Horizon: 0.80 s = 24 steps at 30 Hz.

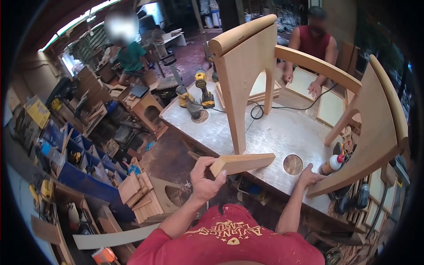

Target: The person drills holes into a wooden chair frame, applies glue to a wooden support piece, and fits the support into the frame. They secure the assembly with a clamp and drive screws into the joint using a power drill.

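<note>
My left hand (pixel 206 177) grips a short, slightly tapered wooden board (pixel 243 162) by its near end, holding it over the front edge of the metal-topped table (pixel 269 137). My right hand (pixel 310 177) is closed around the base of a glue bottle (pixel 331 164) with a white top and red cap, which is tilted to the right. In front of me stands a wooden chair frame: a left side panel (pixel 245 62) with an arched cutout, a right side panel (pixel 375 119), and a curved rail (pixel 320 66) joining them.
Yellow cordless drills (pixel 204 90) and a cable (pixel 291 107) lie on the table. Across it, a person in a sleeveless red shirt (pixel 314 44) handles framed panels (pixel 304 84). Another person in green (pixel 131 57) is farther left. Stacked wood pieces (pixel 143 198) and a blue divided bin (pixel 84 176) are at left.
</note>
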Each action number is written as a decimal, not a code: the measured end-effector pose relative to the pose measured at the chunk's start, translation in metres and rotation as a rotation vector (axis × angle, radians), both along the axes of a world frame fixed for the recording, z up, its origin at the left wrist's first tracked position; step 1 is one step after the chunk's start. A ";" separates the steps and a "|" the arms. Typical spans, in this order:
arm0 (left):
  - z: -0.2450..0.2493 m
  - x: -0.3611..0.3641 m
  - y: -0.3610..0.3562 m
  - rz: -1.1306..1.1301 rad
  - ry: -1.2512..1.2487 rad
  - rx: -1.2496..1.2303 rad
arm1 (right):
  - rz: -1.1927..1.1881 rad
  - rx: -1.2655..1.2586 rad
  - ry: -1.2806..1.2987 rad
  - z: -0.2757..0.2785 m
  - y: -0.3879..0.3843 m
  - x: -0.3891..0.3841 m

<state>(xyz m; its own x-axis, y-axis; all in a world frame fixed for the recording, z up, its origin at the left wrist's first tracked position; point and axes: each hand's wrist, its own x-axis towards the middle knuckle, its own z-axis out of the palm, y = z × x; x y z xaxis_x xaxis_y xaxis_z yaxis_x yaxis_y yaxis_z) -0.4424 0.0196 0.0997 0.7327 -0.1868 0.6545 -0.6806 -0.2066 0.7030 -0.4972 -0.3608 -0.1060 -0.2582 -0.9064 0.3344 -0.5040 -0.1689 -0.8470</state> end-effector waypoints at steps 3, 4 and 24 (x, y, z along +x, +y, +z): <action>0.006 -0.002 -0.026 -0.027 -0.019 -0.022 | -0.056 0.078 -0.074 -0.002 -0.021 -0.005; 0.007 0.000 -0.035 -0.035 -0.012 -0.026 | -0.079 0.136 -0.109 -0.004 -0.028 -0.004; 0.042 -0.012 -0.035 -0.183 0.127 -0.312 | -0.109 -0.082 0.009 -0.009 -0.055 0.005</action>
<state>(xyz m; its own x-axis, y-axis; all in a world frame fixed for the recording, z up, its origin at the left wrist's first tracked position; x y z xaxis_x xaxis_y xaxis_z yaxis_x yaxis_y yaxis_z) -0.4547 -0.0158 0.1420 0.7847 -0.1284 0.6064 -0.5894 0.1479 0.7942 -0.4919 -0.4161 -0.1146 -0.3507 -0.8425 0.4090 -0.5304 -0.1812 -0.8281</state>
